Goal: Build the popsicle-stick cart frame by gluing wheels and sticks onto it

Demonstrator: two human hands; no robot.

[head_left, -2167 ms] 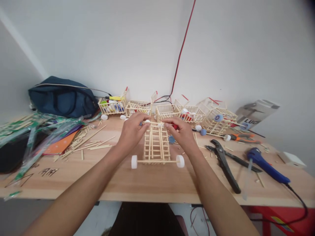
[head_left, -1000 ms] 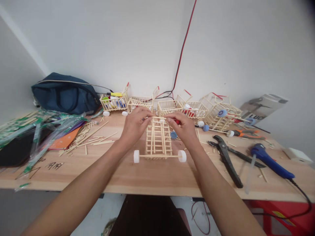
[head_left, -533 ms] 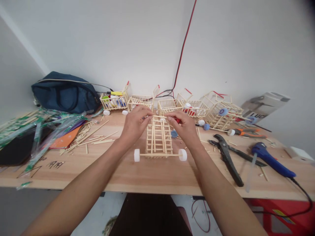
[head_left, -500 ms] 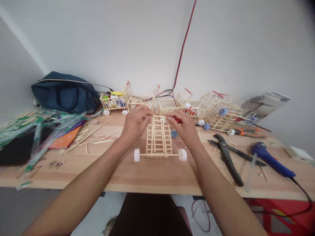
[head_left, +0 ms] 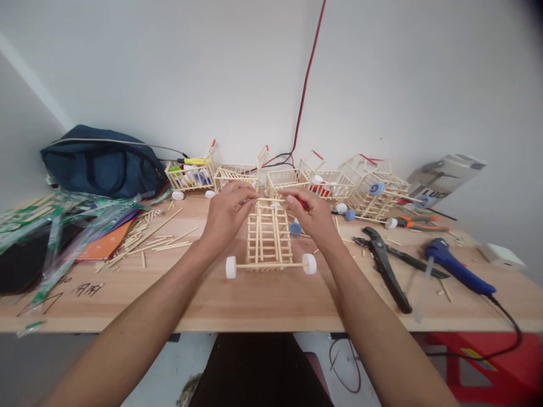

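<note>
A small cart built of thin wooden sticks [head_left: 269, 243] rests on the table, with an axle and two white wheels [head_left: 309, 264] on its near side. Across its far end lies a short wooden stick [head_left: 270, 199]. My left hand [head_left: 229, 215] pinches the left end of that stick between thumb and fingers. At the right end, my right hand [head_left: 311, 217] grips it the same way. My fingers partly cover both stick ends, and whether the stick touches the cart frame I cannot tell.
Several similar stick carts [head_left: 288, 178] line the wall. On the right lie black pliers [head_left: 388, 271], a blue glue gun [head_left: 460, 265] with a cord, and orange-handled pliers [head_left: 419, 223]. Loose sticks [head_left: 169, 244], plastic wrappers [head_left: 76, 226] and a blue bag [head_left: 106, 164] are on the left.
The whole view has shifted slightly, so everything appears a little further left. Both hands keep their pinch on the stick, and the cart stays in place between them.
</note>
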